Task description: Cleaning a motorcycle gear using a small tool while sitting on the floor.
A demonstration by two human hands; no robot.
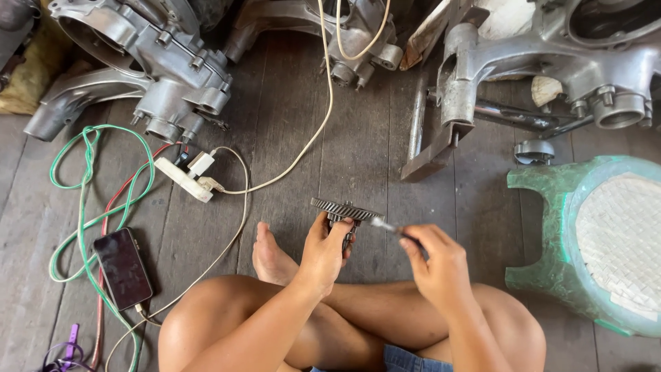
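Ahead of the hands a strip of bare plank floor [358, 158] runs open between the white power strip [184, 180] with its cream cable [303, 148] to the left and the metal bracket [441, 131] and green stool [585, 241] to the right, closed off beyond by engine casings [158, 62].

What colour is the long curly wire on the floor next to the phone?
The wire is green, looping beside the black phone. The head view shows it best.

Looks like a small home engine-repair workshop: bare wooden plank floor [358, 131], grey aluminium engine casings [158, 55] lined up across the top of the frame, power strip [182, 179] and cables at left.
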